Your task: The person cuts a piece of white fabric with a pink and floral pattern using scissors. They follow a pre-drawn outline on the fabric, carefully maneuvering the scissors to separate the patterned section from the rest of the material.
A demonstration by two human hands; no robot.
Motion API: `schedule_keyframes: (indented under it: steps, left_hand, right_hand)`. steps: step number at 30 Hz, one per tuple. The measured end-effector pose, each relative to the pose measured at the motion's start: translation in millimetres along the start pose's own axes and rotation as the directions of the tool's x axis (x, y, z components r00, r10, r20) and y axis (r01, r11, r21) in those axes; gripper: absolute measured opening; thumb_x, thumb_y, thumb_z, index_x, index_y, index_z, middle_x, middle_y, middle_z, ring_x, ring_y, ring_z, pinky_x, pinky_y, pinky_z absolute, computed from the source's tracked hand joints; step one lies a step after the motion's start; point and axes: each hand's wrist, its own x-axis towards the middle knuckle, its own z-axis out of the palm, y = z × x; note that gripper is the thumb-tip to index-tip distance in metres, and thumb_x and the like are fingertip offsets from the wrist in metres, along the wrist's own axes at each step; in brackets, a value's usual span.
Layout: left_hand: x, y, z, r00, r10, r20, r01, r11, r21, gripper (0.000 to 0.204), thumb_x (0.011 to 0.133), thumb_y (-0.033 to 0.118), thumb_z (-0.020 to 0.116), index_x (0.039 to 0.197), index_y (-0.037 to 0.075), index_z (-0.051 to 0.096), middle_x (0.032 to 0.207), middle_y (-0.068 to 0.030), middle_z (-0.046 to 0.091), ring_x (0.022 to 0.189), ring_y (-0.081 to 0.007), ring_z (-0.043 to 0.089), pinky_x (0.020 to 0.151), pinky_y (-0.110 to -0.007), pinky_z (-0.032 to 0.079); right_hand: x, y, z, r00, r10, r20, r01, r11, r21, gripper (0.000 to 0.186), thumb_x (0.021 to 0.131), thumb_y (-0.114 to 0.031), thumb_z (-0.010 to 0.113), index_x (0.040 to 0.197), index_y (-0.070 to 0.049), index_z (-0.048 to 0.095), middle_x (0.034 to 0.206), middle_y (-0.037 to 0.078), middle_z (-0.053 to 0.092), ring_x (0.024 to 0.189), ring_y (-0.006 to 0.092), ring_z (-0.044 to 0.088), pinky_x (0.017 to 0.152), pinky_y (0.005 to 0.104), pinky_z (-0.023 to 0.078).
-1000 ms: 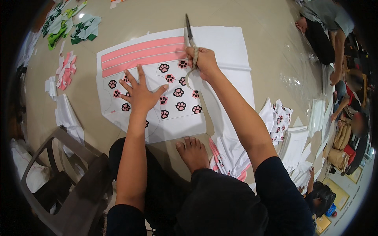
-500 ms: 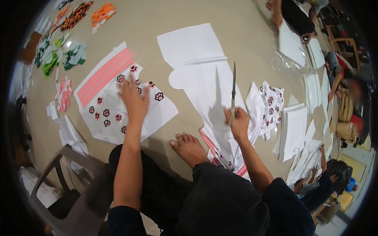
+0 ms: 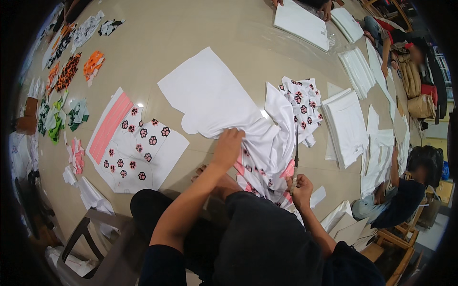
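Observation:
My right hand (image 3: 302, 191) is closed round the handles of a pair of scissors (image 3: 296, 155), whose blades point away from me. My left hand (image 3: 229, 147) is closed on a large piece of white fabric (image 3: 210, 95) at its near, gathered end. Beside that hand, pink stripes and paw prints show on the bunched cloth (image 3: 262, 178) by my foot. On the floor to the left lies a flat white fabric panel (image 3: 167, 148) with paw prints and a pink striped band. A crumpled paw-print piece (image 3: 303, 105) lies beyond the scissors.
Coloured fabric scraps (image 3: 67, 71) lie in heaps at the far left. Folded white stacks (image 3: 346, 126) stand on the right, with another person (image 3: 400, 200) seated beyond. Other people work at the far right. A dark plastic chair (image 3: 109, 248) is at my near left.
My left hand has left the paw-print panel and moved right onto the white fabric. My right hand with the scissors has come nearer to me. The view has shifted.

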Motion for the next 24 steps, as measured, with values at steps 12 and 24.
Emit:
schedule_keyframes:
  steps: [12, 24]
  left_hand:
    - [98.8, -41.4, -269.3, 0.758, -0.542, -0.364, -0.326, 0.169, -0.93, 0.033, 0.117, 0.019, 0.048, 0.144, 0.0, 0.051, 0.13, -0.0144, 0.067, 0.116, -0.0275, 0.07, 0.102, -0.042, 0.062]
    - [40.3, -151.7, -177.9, 0.769, -0.172, -0.616, 0.339, 0.926, 0.164, 0.09, 0.093, 0.033, 0.081, 0.161, -0.002, 0.036, 0.165, -0.0332, 0.035, 0.153, -0.0545, 0.034, 0.126, -0.063, 0.03]
  right_hand:
    - [10.9, 9.7, 19.7, 0.997, -0.017, 0.081, 0.012, 0.998, 0.065, 0.018, 0.098, -0.01, 0.085, 0.094, -0.002, 0.069, 0.077, -0.002, 0.068, 0.066, 0.0037, 0.06, 0.06, 0.0231, 0.048]
    - [16.2, 23.8, 28.4, 0.97, -0.122, 0.212, 0.183, 0.937, -0.296, 0.031, 0.089, -0.02, 0.093, 0.087, -0.003, 0.069, 0.067, -0.003, 0.061, 0.061, 0.0039, 0.053, 0.056, 0.0256, 0.043]
